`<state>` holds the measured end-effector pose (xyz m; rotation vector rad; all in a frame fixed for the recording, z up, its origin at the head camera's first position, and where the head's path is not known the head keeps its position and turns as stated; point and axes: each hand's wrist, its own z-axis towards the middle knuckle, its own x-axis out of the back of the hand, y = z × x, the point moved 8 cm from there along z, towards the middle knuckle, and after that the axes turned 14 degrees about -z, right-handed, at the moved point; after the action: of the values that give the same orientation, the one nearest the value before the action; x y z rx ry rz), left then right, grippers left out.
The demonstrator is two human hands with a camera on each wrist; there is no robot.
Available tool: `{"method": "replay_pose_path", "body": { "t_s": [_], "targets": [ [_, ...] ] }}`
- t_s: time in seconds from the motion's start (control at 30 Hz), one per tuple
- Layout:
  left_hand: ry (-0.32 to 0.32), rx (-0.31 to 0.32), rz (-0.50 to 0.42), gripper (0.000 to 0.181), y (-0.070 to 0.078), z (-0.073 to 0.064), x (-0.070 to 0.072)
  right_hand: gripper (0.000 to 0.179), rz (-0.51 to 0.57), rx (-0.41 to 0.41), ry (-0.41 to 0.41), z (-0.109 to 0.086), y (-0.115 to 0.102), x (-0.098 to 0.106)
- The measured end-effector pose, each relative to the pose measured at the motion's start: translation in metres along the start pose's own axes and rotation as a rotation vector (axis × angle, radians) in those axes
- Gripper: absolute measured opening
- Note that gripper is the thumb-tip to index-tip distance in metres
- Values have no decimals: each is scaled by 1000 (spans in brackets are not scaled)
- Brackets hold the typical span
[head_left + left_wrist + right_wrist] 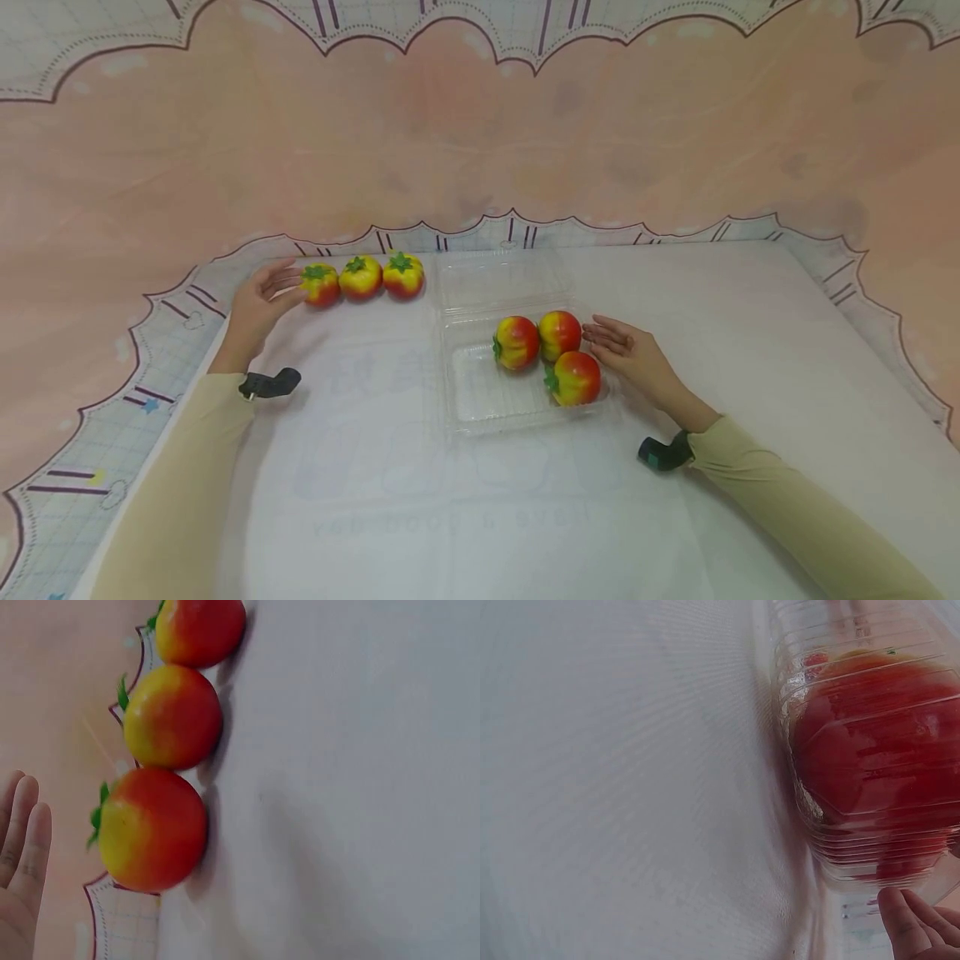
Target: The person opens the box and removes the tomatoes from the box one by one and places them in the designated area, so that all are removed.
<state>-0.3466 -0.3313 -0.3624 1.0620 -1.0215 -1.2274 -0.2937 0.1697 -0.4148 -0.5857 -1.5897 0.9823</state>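
In the head view my left hand point(257, 302) is beside the leftmost of three red-and-yellow, persimmon-like fruits point(321, 287) in a row at the back left. The left wrist view shows its fingers point(27, 840) extended, with a gap between them and the nearest fruit point(154, 829). My right hand point(633, 354), fingers loosely bent, is at the right side of a clear plastic clamshell box point(472, 392). Its fingertips are right at the box wall in the right wrist view. Inside lie three more such fruits point(576, 379), grouped on the right, their green tops turned left.
The box's lid point(502, 282) is folded back behind it, just right of the row of fruits. A white cloth point(375, 475) covers the table. A patterned peach curtain point(480, 150) rises along the table's back edge.
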Motion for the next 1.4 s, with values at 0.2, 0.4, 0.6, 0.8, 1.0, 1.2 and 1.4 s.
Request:
{"method": "replay_pose_path", "body": {
  "t_s": [0.2,0.4,0.6,0.8,1.0,1.2,1.4],
  "targets": [
    [-25,-27,-42,57,15,-2,-15,55,-25,-2,2,0,1,0],
    [-81,-44,56,56,31,-8,-38,55,-31,5,6,1,1,1],
    [-172,-58,-21,53,44,-13,-64,55,-17,23,8,1,-2,1],
    [-275,-61,14,52,53,-18,-91,56,-22,16,5,0,-2,1],
    [-394,-15,37,57,56,-23,-122,55,-13,18,2,-1,-5,1],
    [-513,35,76,59,56,-28,-152,56,-6,10,-3,-2,-6,1],
    [-621,78,129,58,52,-31,-180,56,-10,8,-4,-2,-5,0]
  ]
}}
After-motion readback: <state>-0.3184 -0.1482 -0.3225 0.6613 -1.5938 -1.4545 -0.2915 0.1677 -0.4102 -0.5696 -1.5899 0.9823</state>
